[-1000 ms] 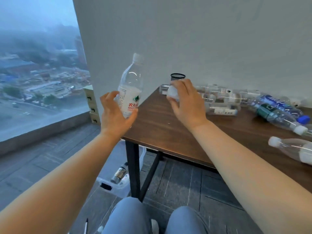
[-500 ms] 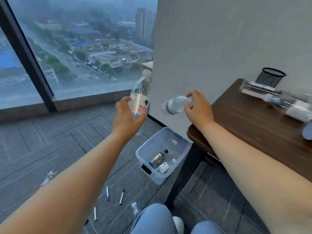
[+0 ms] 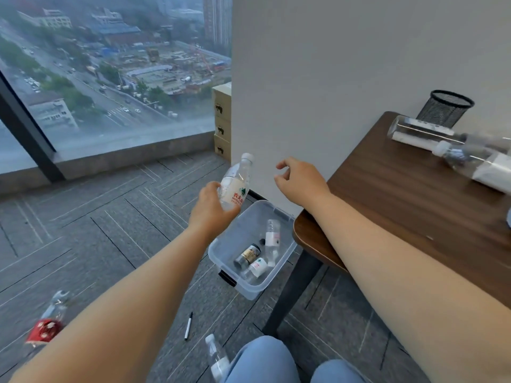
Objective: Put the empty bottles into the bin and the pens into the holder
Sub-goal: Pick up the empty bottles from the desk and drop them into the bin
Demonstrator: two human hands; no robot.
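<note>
Head view: right hand (image 3: pixel 300 180), half a second ago gripping a bottle, now spread empty above the bin (image 3: pixel 250 288), that bottle apparently dropped among those inside; left hand (image 3: pixel 211 210) holds another bottle (image 3: pixel 235 183) over it; pen (image 3: pixel 188 326) on floor, holder (image 3: pixel 443 109) on worktop (image 3: pixel 401 205).

Your wooden table (image 3: pixel 409 205) carries a black mesh holder (image 3: pixel 444 109) and clear bottles (image 3: pixel 423 134) lying on their sides. On the grey carpet floor (image 3: pixel 110 230) rest a clear bin (image 3: pixel 246 283), a pen (image 3: pixel 188 326) and two bottles (image 3: pixel 217 357).
</note>
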